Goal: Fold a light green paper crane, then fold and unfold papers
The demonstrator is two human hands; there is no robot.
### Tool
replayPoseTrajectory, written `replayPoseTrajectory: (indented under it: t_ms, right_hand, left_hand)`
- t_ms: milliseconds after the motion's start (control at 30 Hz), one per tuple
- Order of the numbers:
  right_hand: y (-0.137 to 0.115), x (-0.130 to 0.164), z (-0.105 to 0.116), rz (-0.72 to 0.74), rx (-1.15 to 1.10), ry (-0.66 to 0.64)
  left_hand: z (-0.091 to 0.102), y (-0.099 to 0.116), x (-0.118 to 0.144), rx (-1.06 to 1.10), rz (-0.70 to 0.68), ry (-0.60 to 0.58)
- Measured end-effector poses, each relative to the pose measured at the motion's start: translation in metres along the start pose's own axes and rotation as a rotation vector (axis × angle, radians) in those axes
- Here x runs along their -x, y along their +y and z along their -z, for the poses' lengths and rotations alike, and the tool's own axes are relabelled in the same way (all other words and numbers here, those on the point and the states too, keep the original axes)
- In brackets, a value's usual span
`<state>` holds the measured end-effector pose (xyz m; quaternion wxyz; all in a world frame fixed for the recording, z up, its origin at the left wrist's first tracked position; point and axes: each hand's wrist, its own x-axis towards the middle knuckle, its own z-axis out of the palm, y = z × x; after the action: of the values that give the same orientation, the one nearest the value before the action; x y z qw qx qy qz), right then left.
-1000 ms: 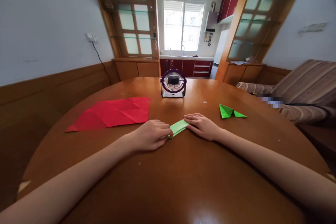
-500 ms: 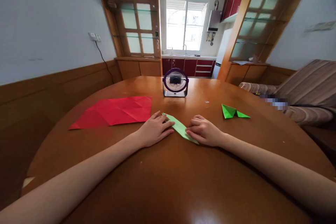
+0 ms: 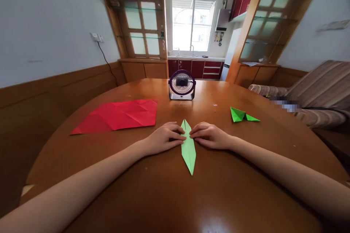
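Observation:
A folded light green paper [image 3: 188, 151] lies on the table in front of me, long and narrow, pointed at the near end. Its far end is split by a slit into two points. My left hand [image 3: 167, 136] grips its left edge with thumb and fingertips. On the opposite edge, my right hand [image 3: 210, 135] pinches the upper part, fingers bent and close together. Both hands rest on the tabletop, and their fingertips cover part of the paper's upper half.
A creased red paper sheet [image 3: 123, 115] lies to the left on the round wooden table [image 3: 164, 196]. At the back stands a small purple fan [image 3: 182, 83]. A bright green folded paper piece [image 3: 238, 114] lies on the right. Beyond the table's right side is a striped sofa [image 3: 322, 83].
The light green paper has turned from lying diagonally to pointing almost straight toward me. My hands have shifted onto its two side edges near the far end.

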<state>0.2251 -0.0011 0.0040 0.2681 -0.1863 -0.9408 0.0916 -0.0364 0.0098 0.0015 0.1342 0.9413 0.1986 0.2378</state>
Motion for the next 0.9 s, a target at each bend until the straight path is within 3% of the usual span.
replayPoseTrajectory:
  t_ms: [167,300,400,633,767,900]
  right_hand:
    - [0.005,0.001,0.001,0.092,0.087,-0.036]
    - [0.005,0.002,0.001,0.113,0.119,-0.037]
    - [0.004,0.002,0.001,0.144,0.180,-0.052]
    - [0.001,0.002,-0.001,0.185,0.335,-0.079]
    - [0.001,0.001,-0.003,0.133,0.248,-0.040]
    - [-0.001,-0.001,-0.002,0.002,0.060,0.010]
  left_hand:
    - [0.005,0.001,0.001,0.209,-0.015,-0.024]
    - [0.008,-0.003,0.001,0.243,0.006,-0.031]
    - [0.008,-0.005,0.001,0.147,-0.053,-0.037]
    - [0.007,0.000,-0.002,-0.346,-0.303,-0.006]
    - [0.009,0.006,-0.003,-0.380,-0.356,-0.008]
    - [0.008,0.008,-0.002,-0.299,-0.257,0.011]
